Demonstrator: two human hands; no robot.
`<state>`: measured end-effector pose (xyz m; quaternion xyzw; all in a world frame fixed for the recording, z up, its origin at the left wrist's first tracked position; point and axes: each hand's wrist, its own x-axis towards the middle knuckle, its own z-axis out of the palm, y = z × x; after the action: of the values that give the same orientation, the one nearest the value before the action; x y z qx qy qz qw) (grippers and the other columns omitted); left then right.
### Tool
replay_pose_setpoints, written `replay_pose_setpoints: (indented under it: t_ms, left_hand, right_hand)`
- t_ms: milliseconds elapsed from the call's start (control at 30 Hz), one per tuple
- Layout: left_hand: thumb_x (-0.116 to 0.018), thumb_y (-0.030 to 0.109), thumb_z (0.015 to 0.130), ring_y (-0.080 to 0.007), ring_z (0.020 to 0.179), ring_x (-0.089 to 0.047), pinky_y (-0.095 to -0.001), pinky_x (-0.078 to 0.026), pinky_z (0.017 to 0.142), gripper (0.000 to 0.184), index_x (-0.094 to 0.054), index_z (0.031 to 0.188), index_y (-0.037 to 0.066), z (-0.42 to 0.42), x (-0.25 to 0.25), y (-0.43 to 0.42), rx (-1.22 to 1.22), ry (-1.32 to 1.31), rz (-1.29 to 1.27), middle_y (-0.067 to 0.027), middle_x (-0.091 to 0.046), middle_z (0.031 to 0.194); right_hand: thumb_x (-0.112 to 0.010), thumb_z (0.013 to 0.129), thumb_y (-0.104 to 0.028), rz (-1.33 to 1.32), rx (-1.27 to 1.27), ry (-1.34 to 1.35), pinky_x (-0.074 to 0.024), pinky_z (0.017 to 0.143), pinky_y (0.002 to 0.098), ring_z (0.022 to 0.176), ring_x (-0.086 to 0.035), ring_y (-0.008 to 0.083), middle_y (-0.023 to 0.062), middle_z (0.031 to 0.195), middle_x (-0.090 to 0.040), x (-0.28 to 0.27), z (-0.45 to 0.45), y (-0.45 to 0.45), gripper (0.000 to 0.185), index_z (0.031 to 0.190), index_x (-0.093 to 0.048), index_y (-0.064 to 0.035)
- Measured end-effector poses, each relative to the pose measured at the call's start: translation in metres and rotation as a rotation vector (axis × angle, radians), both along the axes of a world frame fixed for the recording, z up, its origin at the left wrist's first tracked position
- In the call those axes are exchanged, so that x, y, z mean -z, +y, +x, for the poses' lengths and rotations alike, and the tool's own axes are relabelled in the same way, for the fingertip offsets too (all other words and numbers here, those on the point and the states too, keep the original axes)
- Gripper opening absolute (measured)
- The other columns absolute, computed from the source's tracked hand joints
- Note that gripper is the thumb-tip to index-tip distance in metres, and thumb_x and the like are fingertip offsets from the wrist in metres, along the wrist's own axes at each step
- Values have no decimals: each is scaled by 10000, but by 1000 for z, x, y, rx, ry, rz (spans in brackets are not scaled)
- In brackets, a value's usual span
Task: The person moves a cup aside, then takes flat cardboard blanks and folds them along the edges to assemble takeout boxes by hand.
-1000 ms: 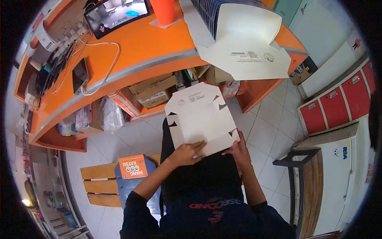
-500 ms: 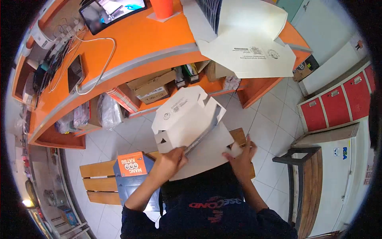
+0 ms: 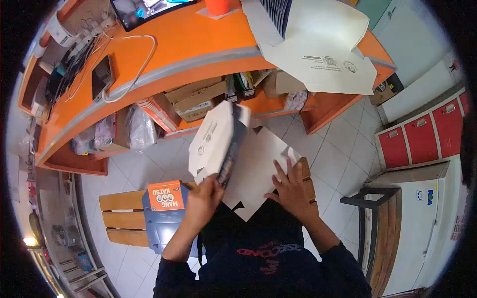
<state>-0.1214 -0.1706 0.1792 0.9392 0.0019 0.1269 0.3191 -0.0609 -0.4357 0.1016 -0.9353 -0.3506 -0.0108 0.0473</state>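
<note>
A partly folded cardboard food box (image 3: pixel 258 164), white inside and dark blue outside, rests on my lap. Its left portion stands raised and tilted, with printed text and a code on the white panel. My left hand (image 3: pixel 204 197) is closed on the lower edge of that raised portion. Across the flat white panel my right hand (image 3: pixel 293 192) lies with fingers spread, near the right corner. Motion blurs the upper part of the fold.
An orange counter (image 3: pixel 198 44) curves ahead, bearing a screen, a phone (image 3: pixel 103 77) and another unfolded carton (image 3: pixel 328 64). Boxes fill its lower shelf. On a wooden bench (image 3: pixel 121 223) at left lies a blue and orange carton (image 3: pixel 166 195). A dark-framed bench (image 3: pixel 382 233) stands right.
The box's left portion has swung up and leftward, showing its dark outer side and baring more of the flat panel. My right hand has moved from the edge onto the panel, fingers spread.
</note>
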Motion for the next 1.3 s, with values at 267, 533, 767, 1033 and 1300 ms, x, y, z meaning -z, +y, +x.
replay_pose_setpoints:
  t_ms: [267, 533, 767, 1033, 1300]
  left_hand:
    - [-678, 37, 765, -289, 662, -649, -383, -522, 570, 415, -559, 1160, -4, -2, -35, -22, 112, -80, 0, -142, -628, 820]
    - [-650, 205, 875, -250, 1147, -572, -337, -547, 842, 552, -416, 1320, -23, 11, 15, -65, 469, 219, -671, -159, -547, 1245]
    - [-541, 172, 966, -145, 1025, -607, -306, -530, 851, 281, -536, 1198, 14, 53, 3, -38, 77, 391, -1534, -83, -616, 1150]
    - [-412, 20, 978, -109, 924, -571, -228, -474, 776, 133, -537, 1021, 27, 39, 6, -92, -42, 295, -1586, -57, -597, 1012]
    - [-384, 130, 1017, -134, 1049, -534, -260, -437, 910, 346, -415, 1333, -9, 34, 10, -111, 69, 184, -1488, -74, -561, 1161]
  right_hand:
    - [-650, 790, -571, 654, -35, 813, -273, 1055, 629, 1302, -398, 353, 203, 1470, -301, -35, -3, 14, 884, 1429, -304, -69]
    - [-614, 839, -58, 1256, 176, 548, -385, 1021, 365, 1212, -506, 283, 169, 1293, -526, -66, 37, 21, 442, 1269, -510, -58]
    - [-633, 827, -145, 833, -259, 341, -409, 1027, 437, 1259, -469, 333, 146, 1398, -446, -102, 16, 27, 556, 1358, -474, -101]
    - [-588, 893, -303, 668, -17, 181, -368, 1027, 470, 1250, -414, 393, 227, 1454, -290, -87, 17, 44, 624, 1429, -368, -72]
    - [-400, 993, -268, 868, 317, 203, -271, 1069, 491, 1251, -370, 435, 289, 1363, -319, -80, 2, 65, 516, 1453, -316, -48]
